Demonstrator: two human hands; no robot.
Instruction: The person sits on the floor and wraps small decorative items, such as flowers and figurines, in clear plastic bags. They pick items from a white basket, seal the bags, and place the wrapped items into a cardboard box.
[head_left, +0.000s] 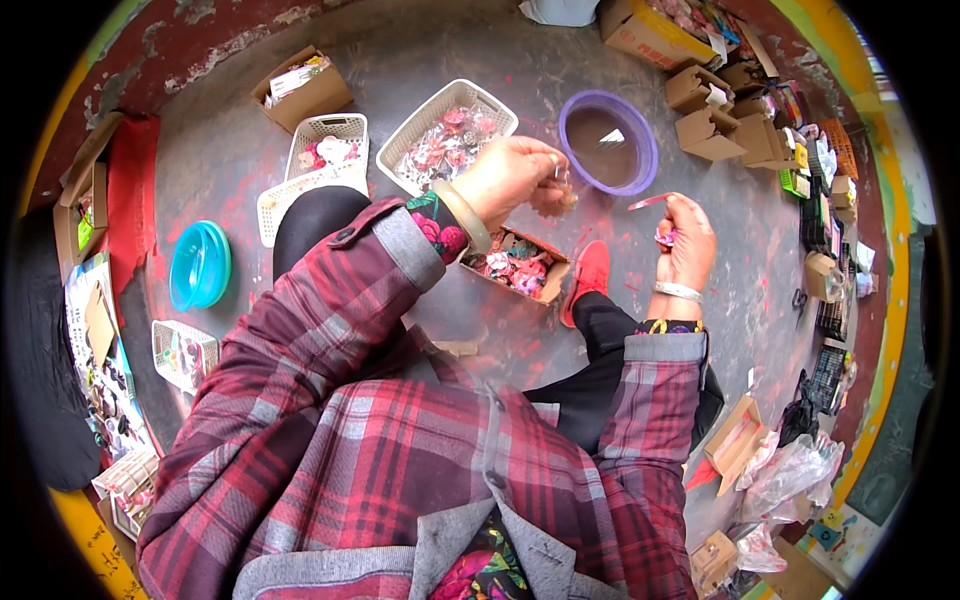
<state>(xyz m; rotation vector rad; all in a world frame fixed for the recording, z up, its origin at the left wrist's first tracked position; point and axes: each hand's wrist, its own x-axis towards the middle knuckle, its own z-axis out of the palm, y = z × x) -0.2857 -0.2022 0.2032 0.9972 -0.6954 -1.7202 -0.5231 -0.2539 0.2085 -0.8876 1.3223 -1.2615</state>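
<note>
My left hand [517, 178] is raised over a small cardboard box [552, 281] of pink and red trinkets, with its fingers pinched on a tiny pale piece. My right hand [686, 238] is closed around a small pink ornament, and a thin pink strip [650, 201] sticks out from it toward the left hand. Both wrists wear bangles. The sleeves are red plaid. A red shoe [590, 276] rests on the floor just beyond the box.
A purple bowl [582, 157] stands ahead. White baskets [413, 135] of trinkets and a cardboard box [318, 97] sit to the left, with a turquoise bowl [200, 265] farther left. Stacked small cartons [710, 125] line the right. Plastic bags [790, 470] lie at lower right.
</note>
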